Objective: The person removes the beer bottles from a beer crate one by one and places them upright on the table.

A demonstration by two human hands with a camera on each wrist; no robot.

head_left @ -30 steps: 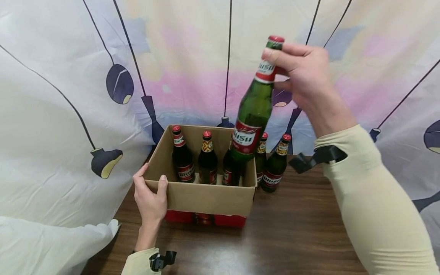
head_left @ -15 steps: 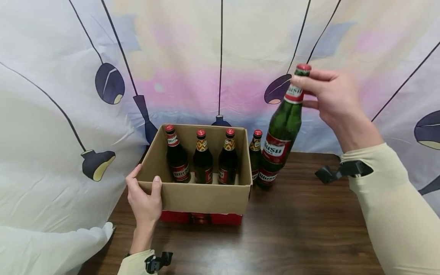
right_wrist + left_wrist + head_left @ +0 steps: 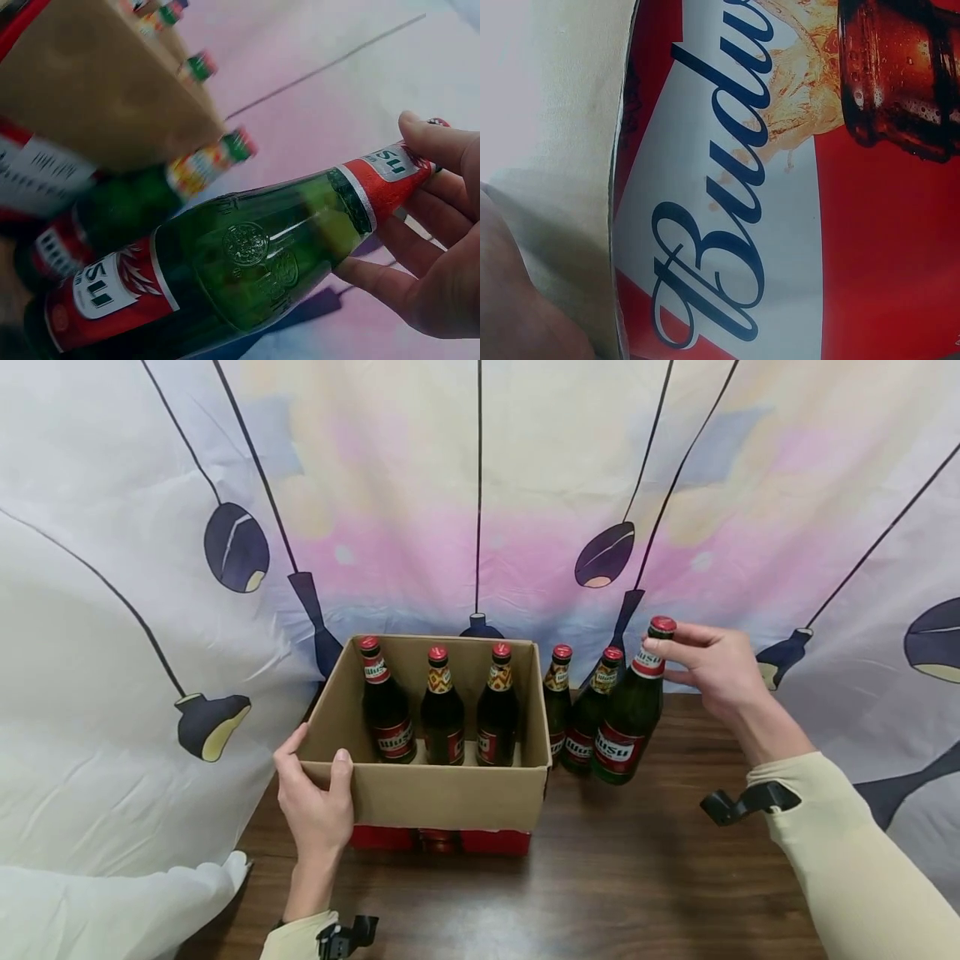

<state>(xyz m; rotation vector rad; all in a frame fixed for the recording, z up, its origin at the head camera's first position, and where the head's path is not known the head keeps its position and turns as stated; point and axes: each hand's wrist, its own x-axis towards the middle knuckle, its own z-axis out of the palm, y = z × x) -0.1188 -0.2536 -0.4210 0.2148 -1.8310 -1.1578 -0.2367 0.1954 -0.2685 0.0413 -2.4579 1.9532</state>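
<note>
My right hand (image 3: 723, 672) grips a green beer bottle (image 3: 630, 718) by its neck, with a red cap and a red-and-white label. The bottle tilts slightly, beside two other beer bottles standing right of the cardboard box (image 3: 450, 793). In the right wrist view, thumb and fingers wrap the neck of the same bottle (image 3: 247, 255). My left hand (image 3: 318, 797) holds the box's near left corner, thumb over the front edge. Inside the box, three beer bottles (image 3: 442, 710) stand in a row. The left wrist view shows the box's red-and-white printed side (image 3: 780, 225).
The box stands on a dark brown wooden table (image 3: 637, 877). Behind it hangs a pale curtain (image 3: 555, 468) printed with dark lamps. White cloth (image 3: 120, 902) lies at the table's left edge.
My right hand has carried the bottle from above the box to the right, then down beside the standing bottles. The left hand has kept its hold on the box.
</note>
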